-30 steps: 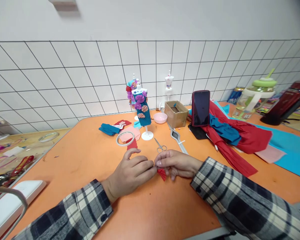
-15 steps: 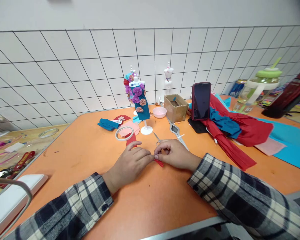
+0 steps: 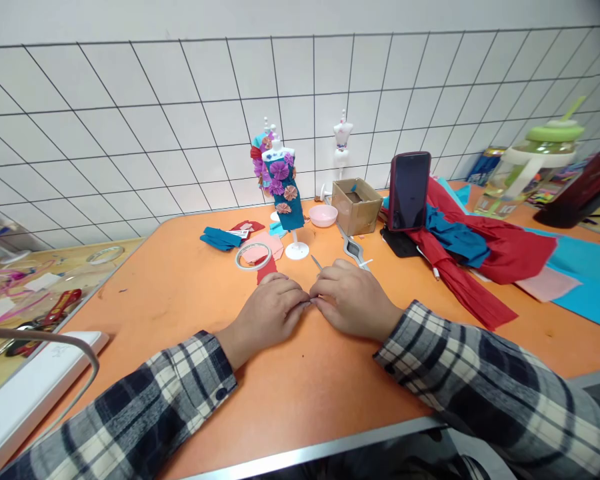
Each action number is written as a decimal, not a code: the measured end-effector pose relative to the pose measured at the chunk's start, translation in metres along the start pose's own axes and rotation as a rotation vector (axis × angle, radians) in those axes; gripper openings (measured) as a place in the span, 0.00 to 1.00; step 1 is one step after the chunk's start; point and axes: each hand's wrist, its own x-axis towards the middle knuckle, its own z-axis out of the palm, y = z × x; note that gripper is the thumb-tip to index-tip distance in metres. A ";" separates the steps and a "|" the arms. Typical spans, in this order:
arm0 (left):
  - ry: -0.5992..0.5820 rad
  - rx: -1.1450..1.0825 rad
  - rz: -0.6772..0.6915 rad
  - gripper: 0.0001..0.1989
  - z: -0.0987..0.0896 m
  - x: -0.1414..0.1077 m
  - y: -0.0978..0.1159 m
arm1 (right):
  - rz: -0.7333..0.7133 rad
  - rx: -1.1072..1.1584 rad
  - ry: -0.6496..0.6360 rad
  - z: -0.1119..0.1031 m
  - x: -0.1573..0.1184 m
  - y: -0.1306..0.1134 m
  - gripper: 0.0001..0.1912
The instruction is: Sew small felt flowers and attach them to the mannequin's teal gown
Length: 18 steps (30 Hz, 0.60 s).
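One scissors blade (image 3: 317, 263), aslant, tip away-left

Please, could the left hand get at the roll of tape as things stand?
Probably yes: the roll of tape lies just beyond the left hand, with only table and flat red paper showing between. Its fingers are bunched close to the right hand, so they may first need to come away.

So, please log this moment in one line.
left hand: curled | right hand: curled, adjacent | anything held: hidden | blue-dressed mannequin: upright behind
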 end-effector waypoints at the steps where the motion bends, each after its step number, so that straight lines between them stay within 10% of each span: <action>1: 0.000 -0.009 -0.013 0.08 0.000 0.000 0.001 | -0.027 -0.021 0.000 0.000 0.000 -0.001 0.07; 9: 0.102 -0.243 -0.341 0.05 0.002 0.000 -0.002 | 0.043 0.283 0.114 0.004 0.002 0.005 0.13; 18: 0.093 -0.224 -0.281 0.06 0.002 0.000 0.000 | -0.075 0.011 -0.026 0.003 0.003 0.008 0.07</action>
